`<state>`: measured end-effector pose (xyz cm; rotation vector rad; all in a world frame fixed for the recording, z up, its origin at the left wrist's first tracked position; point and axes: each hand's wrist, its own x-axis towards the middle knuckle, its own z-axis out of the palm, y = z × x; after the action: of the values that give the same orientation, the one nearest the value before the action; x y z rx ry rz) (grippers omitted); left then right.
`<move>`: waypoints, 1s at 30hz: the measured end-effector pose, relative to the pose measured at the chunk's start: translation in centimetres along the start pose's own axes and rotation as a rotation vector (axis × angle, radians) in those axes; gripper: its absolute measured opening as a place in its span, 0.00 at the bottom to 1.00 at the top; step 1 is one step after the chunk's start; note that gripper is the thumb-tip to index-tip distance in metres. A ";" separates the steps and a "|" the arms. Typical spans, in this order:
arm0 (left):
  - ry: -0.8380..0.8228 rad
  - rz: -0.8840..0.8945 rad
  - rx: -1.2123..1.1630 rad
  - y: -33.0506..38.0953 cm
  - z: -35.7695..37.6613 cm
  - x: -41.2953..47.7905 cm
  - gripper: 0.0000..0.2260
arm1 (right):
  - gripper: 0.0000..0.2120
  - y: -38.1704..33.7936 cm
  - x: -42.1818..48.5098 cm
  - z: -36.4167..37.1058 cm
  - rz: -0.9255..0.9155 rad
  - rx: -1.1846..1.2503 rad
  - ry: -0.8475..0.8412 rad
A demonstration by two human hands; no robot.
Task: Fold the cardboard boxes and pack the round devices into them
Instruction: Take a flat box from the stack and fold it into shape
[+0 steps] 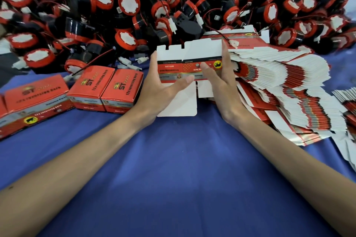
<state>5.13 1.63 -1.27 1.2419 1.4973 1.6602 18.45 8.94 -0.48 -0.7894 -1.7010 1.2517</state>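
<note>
Blue cloth covers the tabletop (pixel 173 169); above it a flat box (pixel 192 52) is held unfolded, its printed band running left to right. The left grip (pixel 159 90) and right grip (pixel 221 86) each pinch one end, thumbs on the printed face. Round devices (pixel 134 5) are heaped just behind the box, about equally near either grip.

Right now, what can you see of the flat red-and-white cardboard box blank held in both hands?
The red-and-white cardboard box blank is flat, not yet folded, its printed side towards the camera. A red and grey band with a yellow animal badge crosses its middle, text upside down; notched white flaps stand above, white flaps hang below. The left hand grips its left side, thumb across the front; the right hand pinches its right edge.
</note>
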 end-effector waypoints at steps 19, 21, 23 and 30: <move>0.097 -0.109 0.471 -0.9 0.6 0.2 0.33 | 0.43 0.7 -0.7 -0.2 0.007 0.424 -0.048; 0.070 -0.141 0.470 -1.0 0.5 0.3 0.33 | 0.43 0.7 -1.1 0.0 -0.005 0.343 -0.109; 0.045 -0.143 0.461 -1.0 0.4 0.4 0.31 | 0.30 0.7 -1.2 0.2 0.008 0.179 -0.155; -0.120 -0.069 0.561 -0.6 0.2 0.1 0.32 | 0.20 0.8 -1.2 0.3 0.068 0.053 -0.215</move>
<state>5.19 1.97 -1.87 1.5171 1.9779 1.1271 18.68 7.98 -1.57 -0.7064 -1.8151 1.4663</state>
